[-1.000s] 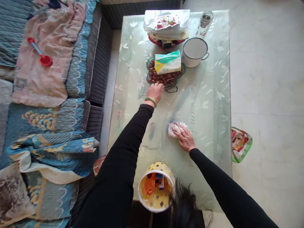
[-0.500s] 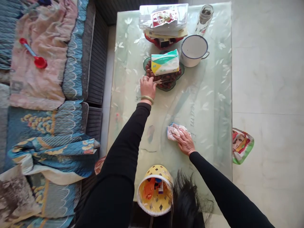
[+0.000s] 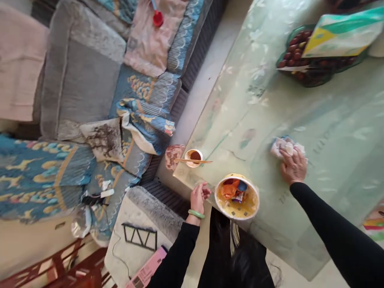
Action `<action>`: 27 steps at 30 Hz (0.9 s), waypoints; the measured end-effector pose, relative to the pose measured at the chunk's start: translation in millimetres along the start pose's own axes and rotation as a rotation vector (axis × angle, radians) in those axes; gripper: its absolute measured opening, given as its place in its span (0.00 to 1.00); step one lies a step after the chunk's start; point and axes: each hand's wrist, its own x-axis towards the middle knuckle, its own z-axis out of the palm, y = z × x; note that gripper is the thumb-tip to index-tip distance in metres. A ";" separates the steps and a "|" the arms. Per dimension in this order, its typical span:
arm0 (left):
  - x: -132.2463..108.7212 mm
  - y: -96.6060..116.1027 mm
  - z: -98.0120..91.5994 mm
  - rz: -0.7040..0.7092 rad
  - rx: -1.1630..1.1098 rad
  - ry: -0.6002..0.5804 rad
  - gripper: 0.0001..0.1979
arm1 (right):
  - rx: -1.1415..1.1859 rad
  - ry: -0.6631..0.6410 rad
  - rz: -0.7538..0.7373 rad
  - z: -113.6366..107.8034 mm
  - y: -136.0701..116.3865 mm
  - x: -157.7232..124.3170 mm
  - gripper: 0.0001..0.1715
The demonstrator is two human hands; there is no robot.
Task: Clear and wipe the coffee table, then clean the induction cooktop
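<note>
crumpled cloth (image 3: 286,146), long axis about 3-to-9 o'clock, at 2 o'clock from yellow basket (image 3: 237,197) | right hand (image 3: 293,167) pressing it onto glass tabletop (image 3: 339,132), fingers over it | left hand (image 3: 198,199) half-curled, empty, at basket's 9 o'clock
</note>
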 end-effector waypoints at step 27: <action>157.0 50.2 7.9 -0.125 -0.352 0.057 0.36 | -0.068 -0.268 -0.115 -20.1 -26.8 -30.0 0.29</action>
